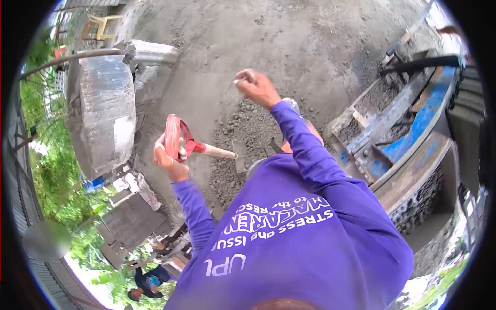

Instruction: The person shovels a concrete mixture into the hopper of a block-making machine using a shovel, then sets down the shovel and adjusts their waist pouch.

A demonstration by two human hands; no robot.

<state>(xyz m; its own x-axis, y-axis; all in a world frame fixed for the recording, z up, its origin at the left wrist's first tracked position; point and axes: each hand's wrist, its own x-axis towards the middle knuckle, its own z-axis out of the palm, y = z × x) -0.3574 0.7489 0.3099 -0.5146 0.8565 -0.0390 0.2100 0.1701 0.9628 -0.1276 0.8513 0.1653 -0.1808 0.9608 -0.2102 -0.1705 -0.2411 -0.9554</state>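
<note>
My left hand is wrapped round the red D-shaped grip of a shovel. Its pale shaft runs right, toward a grey patch of gravel mix near my feet; I cannot make out the blade clearly. Away from the shovel, my right hand hangs over the grey ground with its fingers curled in and slightly blurred. Nothing shows in those fingers. Purple sleeves cover both my arms.
To the right stands a metal frame with a blue-painted beam and trough-like boxes. A large grey, cement-crusted drum or barrow is on the left. Farther off are a yellow chair and a person in dark clothes.
</note>
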